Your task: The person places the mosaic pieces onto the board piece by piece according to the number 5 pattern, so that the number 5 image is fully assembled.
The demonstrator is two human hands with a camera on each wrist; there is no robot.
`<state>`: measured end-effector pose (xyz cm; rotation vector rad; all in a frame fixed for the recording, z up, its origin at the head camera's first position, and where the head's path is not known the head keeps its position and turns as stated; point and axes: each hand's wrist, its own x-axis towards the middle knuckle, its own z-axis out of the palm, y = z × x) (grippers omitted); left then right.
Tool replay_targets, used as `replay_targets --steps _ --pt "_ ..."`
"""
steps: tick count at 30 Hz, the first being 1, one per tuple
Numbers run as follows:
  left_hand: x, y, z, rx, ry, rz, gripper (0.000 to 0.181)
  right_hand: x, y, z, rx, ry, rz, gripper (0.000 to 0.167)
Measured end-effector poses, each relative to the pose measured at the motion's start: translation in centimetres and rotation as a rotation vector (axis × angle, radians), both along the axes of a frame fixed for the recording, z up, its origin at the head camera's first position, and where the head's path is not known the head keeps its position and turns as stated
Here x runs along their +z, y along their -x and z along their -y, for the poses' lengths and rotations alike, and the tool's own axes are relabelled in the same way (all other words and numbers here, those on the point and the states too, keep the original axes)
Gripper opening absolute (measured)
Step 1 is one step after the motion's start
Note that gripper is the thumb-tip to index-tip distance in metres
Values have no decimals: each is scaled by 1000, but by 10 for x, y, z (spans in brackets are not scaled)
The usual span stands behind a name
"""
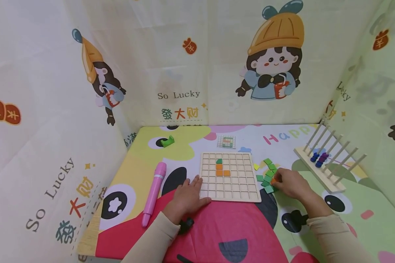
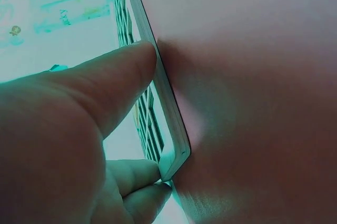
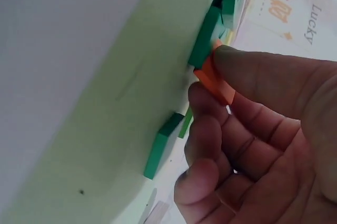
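A wooden grid board [image 1: 241,188] lies in the middle of the table. It carries a green piece with a rounded side [image 1: 219,161] and several orange square tiles [image 1: 219,172]. My left hand [image 1: 187,197] is at the board's near left corner, its fingers fairly straight. In the left wrist view the thumb [image 2: 121,71] touches one edge of the board and fingertips touch around the corner. With thumb and fingers, my right hand [image 1: 291,183] pinches an orange square tile [image 3: 215,79]. Loose green tiles [image 1: 269,189] lie right beside it, to the right of the board.
A small pattern card [image 1: 226,141] lies behind the board, and a yellow tile [image 1: 256,167] near its right edge. At right stands a wooden peg rack [image 1: 329,182] with blue and purple beads. A pink pen-shaped stick [image 1: 154,193] and a green arched block [image 1: 167,141] are at left.
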<state>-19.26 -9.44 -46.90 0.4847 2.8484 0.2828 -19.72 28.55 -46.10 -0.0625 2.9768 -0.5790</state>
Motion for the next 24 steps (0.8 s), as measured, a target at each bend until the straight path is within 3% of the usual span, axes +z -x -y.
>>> replay_targets --steps 13,24 --pt "0 1 0 6 2 4 92 3 13 4 101 157 -51 17" --pt "-2 0 -2 5 7 -11 90 19 38 41 206 295 -31 11"
